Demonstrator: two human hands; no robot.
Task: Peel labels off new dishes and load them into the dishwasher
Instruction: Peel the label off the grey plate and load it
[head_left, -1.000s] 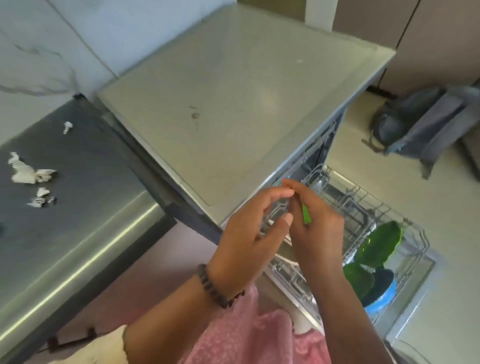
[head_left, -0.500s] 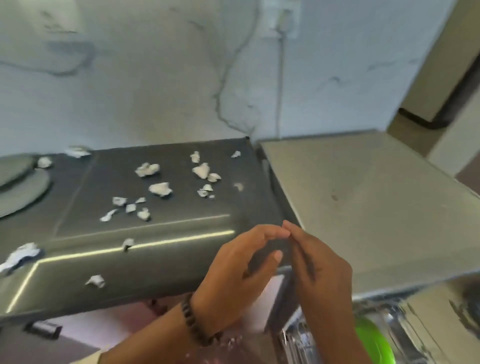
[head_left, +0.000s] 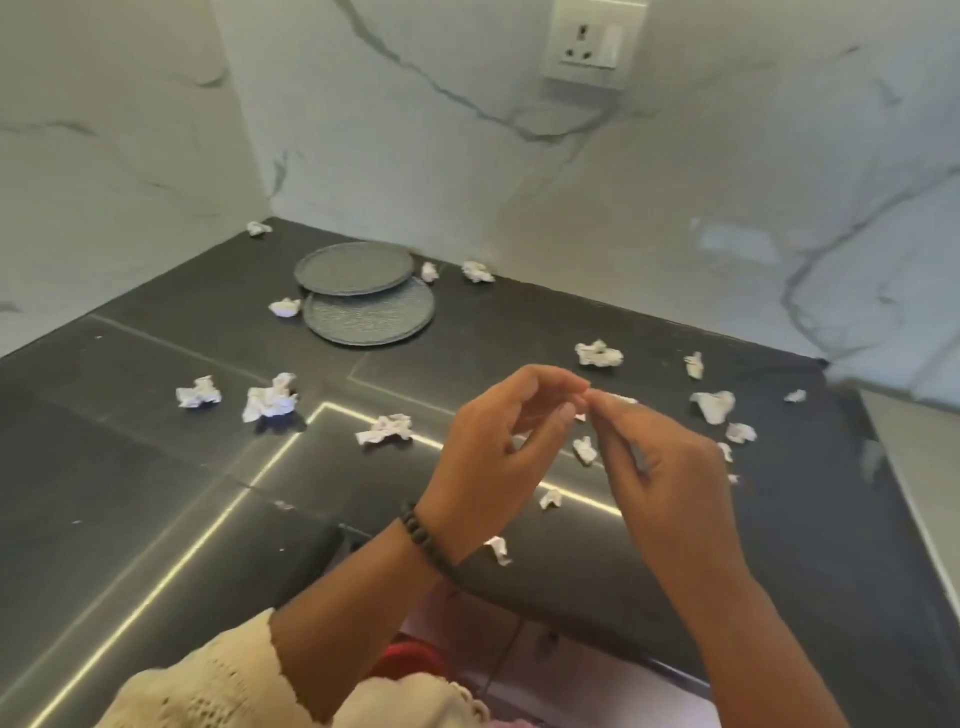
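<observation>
My left hand (head_left: 493, 457), with a dark bead bracelet at the wrist, and my right hand (head_left: 665, 473) are raised together over the dark counter (head_left: 156, 467). Their fingertips meet, and a tiny white label scrap (head_left: 580, 417) is pinched between them. Two grey plates (head_left: 369, 312) lie overlapping at the back of the counter, beyond the hands. Neither hand holds a dish.
Several crumpled white label scraps (head_left: 267, 400) are scattered across the counter around the hands and plates. Marble walls close off the back and left, with a wall socket (head_left: 592, 47) above. The pale dishwasher top (head_left: 919, 467) shows at the right edge.
The view has swung left, from the open dishwasher rack with green dishes to the counter. My hands have stayed together, fingertips touching, and the green piece is out of sight.
</observation>
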